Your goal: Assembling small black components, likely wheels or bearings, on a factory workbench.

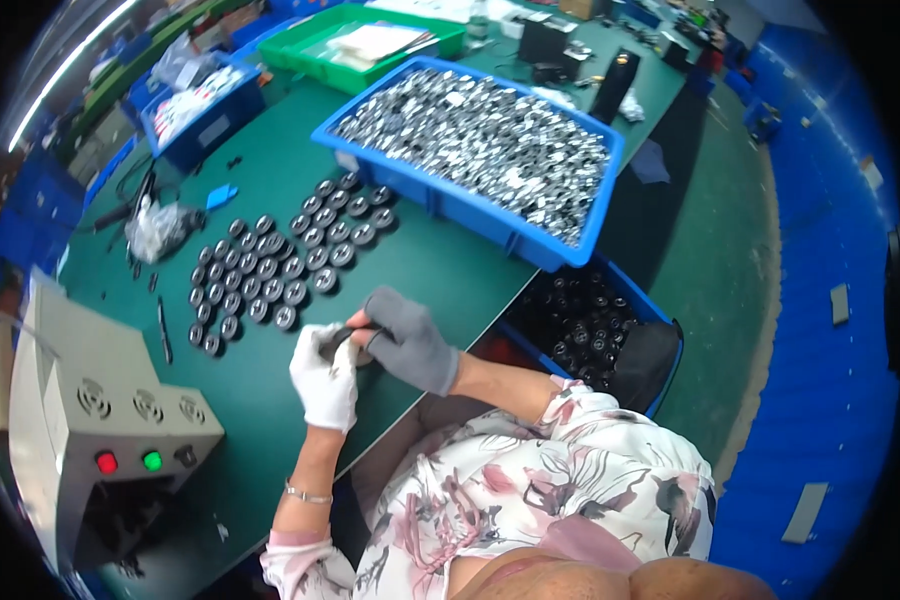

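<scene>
My left hand [326, 385], in a white glove, and my right hand [412, 340], in a grey glove with bare fingertips, meet over the near edge of the green table [450, 295]. Both are closed on a small dark part [342, 337], mostly covered by the fingers, so its exact kind cannot be made out. Just beyond them, black round parts [286, 317] with shiny centres stand in loose rows on the tabletop. A large blue tray [460, 215] heaped with small shiny metal pieces [480, 140] sits farther off to the right.
At the left stands a beige machine [120, 375] with red and green buttons. A blue bin [660, 395] of black round parts is beside me at the right, with a dark cover over one corner. A pen [164, 330], plastic bag [160, 230] and green tray [310, 60] lie beyond.
</scene>
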`<state>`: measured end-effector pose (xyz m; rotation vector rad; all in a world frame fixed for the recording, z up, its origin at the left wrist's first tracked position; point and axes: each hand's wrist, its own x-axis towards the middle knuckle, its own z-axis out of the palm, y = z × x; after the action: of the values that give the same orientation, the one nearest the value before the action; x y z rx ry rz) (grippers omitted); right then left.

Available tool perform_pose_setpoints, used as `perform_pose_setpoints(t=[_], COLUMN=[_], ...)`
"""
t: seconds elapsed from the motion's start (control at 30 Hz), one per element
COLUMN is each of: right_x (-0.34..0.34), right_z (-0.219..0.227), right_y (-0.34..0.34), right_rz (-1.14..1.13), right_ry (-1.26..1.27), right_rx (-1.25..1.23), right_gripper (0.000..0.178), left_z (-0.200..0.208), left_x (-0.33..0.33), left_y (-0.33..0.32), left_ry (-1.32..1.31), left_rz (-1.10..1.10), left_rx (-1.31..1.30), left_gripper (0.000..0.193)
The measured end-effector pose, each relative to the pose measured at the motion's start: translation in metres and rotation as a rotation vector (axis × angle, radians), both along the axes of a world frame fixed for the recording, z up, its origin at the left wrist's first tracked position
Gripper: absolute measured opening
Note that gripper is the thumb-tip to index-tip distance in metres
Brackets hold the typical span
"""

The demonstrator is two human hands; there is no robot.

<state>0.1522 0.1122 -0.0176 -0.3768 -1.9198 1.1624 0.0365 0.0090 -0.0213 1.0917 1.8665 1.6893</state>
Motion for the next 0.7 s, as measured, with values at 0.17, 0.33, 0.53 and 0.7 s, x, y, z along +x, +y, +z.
perform_pose_setpoints(t=[0.17, 0.33, 0.53, 0.7], right_x=[0.003, 0.001, 0.001, 0.004], right_z=[0.008, 0.003, -0.003, 0.001], right_y=[0.004, 0.003, 0.004, 0.003], right_rz=[-0.074, 0.091, 0.114, 0.149], right_ry=[-0.020, -0.055, -0.083, -0.084], right_rx=[0.124, -0.421, -0.394, -0.422], right_gripper=[0.012, 0.013, 0.015, 0.015], left_z=[0.010, 0.012, 0.011, 0.007], left_x=[0.001, -0.005, -0.003, 0.004], left_y=[0.002, -0.001, 0.001, 0.006], left_ry=[-0.339, -0.633, -0.585, -0.470], left_rz=[-0.107, -0.232, -0.131, -0.074], left_rx=[0.031, 0.092, 0.010, -0.007], left_gripper=[0.016, 0.019, 0.015, 0.019])
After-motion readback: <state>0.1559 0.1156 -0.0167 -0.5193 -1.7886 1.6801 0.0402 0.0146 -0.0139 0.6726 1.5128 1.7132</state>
